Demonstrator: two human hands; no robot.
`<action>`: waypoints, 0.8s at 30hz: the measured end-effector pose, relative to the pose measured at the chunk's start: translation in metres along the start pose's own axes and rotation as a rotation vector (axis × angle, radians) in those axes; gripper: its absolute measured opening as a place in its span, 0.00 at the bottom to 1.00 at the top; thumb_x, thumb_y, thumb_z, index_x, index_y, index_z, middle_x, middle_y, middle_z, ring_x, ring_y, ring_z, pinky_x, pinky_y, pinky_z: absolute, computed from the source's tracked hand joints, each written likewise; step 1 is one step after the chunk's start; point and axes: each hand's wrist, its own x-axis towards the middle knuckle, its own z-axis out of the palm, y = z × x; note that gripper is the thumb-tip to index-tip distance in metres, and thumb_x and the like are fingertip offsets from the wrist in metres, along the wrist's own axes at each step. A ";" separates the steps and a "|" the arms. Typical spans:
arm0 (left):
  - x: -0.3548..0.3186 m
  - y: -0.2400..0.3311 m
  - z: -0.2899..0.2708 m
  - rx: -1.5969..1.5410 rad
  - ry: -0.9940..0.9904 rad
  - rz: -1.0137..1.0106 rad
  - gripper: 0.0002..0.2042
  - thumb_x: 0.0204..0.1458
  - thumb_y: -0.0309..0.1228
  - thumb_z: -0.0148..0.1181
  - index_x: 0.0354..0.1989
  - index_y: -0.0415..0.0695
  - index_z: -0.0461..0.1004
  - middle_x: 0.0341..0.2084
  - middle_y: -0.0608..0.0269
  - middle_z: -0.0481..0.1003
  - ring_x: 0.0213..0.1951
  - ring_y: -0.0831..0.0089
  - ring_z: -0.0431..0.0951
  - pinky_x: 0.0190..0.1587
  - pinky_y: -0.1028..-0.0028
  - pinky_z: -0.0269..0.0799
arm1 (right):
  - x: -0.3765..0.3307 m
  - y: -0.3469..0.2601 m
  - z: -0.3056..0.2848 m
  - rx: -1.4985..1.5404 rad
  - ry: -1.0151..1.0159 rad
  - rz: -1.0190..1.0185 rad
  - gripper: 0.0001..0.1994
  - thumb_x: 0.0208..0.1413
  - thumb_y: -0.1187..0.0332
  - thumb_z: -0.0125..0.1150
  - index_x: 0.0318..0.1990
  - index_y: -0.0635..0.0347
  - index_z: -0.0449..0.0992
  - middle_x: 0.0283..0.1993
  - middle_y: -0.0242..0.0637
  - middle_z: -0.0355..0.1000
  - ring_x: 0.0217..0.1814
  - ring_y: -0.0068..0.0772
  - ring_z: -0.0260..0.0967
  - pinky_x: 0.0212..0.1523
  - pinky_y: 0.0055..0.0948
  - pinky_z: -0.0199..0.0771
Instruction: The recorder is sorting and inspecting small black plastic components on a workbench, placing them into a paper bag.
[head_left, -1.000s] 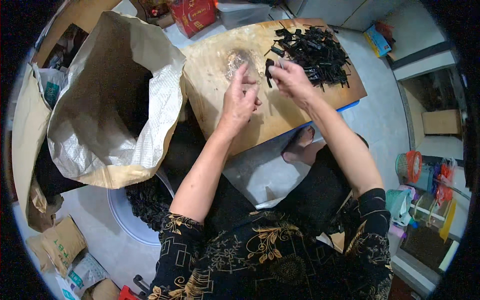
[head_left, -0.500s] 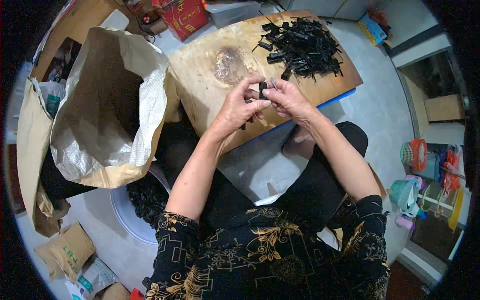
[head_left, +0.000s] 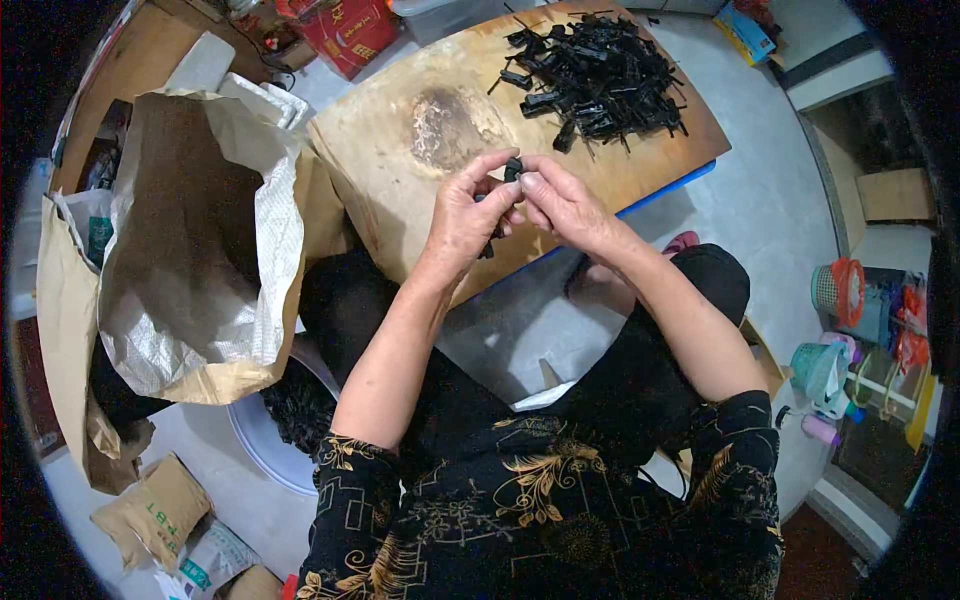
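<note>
Your left hand (head_left: 468, 215) and right hand (head_left: 562, 200) meet above the near edge of the wooden counter (head_left: 400, 170), fingertips touching. The fingers of both hands are pinched closed on one small black plastic part (head_left: 513, 168), held up between them. Beyond your fingers, further out on the counter, lies a pile of black plastic parts (head_left: 598, 85). Off to the left of your left hand stands an open paper sack (head_left: 200, 250).

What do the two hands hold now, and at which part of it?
Both hands, left and right, pinch one small black part by its ends between the fingertips, above the wooden board.
</note>
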 end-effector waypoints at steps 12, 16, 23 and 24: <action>0.005 -0.015 -0.002 0.216 0.180 0.161 0.15 0.51 0.23 0.53 0.48 0.42 0.69 0.24 0.67 0.73 0.23 0.83 0.71 0.23 0.82 0.68 | 0.022 0.007 0.014 0.000 0.060 0.020 0.13 0.61 0.61 0.41 0.47 0.57 0.65 0.21 0.21 0.55 0.21 0.11 0.49 0.19 0.14 0.48; 0.014 -0.028 -0.006 0.522 0.290 0.428 0.15 0.49 0.21 0.53 0.47 0.42 0.70 0.26 0.65 0.74 0.24 0.82 0.73 0.25 0.81 0.70 | 0.032 0.006 0.017 0.069 0.051 0.044 0.11 0.60 0.64 0.42 0.46 0.59 0.65 0.23 0.25 0.59 0.24 0.14 0.54 0.22 0.18 0.56; 0.015 -0.012 -0.004 0.487 0.260 0.297 0.15 0.47 0.20 0.52 0.46 0.42 0.66 0.28 0.53 0.75 0.28 0.71 0.77 0.30 0.74 0.72 | 0.040 -0.006 0.004 0.085 -0.071 0.089 0.12 0.61 0.61 0.43 0.47 0.55 0.65 0.20 0.22 0.58 0.20 0.11 0.52 0.18 0.14 0.53; 0.015 -0.005 0.002 0.297 0.226 0.175 0.17 0.49 0.21 0.52 0.48 0.43 0.64 0.26 0.55 0.75 0.26 0.74 0.76 0.27 0.75 0.71 | 0.042 0.002 -0.003 0.085 -0.053 0.083 0.12 0.61 0.61 0.43 0.47 0.55 0.65 0.20 0.22 0.58 0.20 0.11 0.52 0.18 0.14 0.53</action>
